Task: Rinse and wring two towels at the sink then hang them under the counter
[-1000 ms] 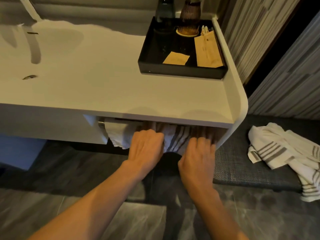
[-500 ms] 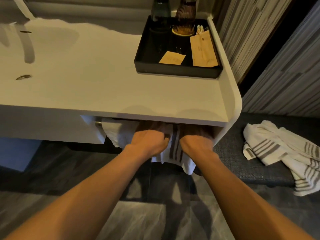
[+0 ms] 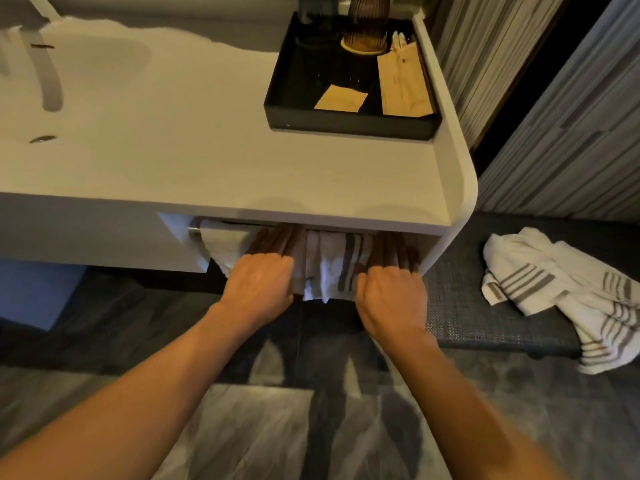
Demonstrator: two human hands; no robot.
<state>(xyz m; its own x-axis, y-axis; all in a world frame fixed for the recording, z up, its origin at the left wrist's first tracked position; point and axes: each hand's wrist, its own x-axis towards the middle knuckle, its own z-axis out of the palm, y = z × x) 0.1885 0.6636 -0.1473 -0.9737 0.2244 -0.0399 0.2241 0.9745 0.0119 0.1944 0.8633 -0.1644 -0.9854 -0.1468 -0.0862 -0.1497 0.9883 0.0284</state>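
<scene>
A white towel with grey stripes [image 3: 332, 265] hangs over a metal rail [image 3: 194, 233] in the recess under the white counter [image 3: 207, 168]. My left hand [image 3: 259, 282] lies flat on the towel's left part, its fingers stretched up into the shadow. My right hand [image 3: 391, 292] lies the same way on the towel's right part, near the recess wall. The counter edge hides the fingertips of both hands. A second striped towel [image 3: 561, 296] lies crumpled on a dark woven bench [image 3: 460, 317] to the right. The sink basin [image 3: 86, 81] is at the far left.
A black tray [image 3: 346, 123] with a glass, a ribbed cup and paper packets stands at the counter's back right corner. A striped wall rises to the right. Grey floor tiles lie below my arms.
Both hands have uncurled: the fingers now stretch up flat over the hung towel, and the hands sit a little farther apart. The view has shifted slightly.
</scene>
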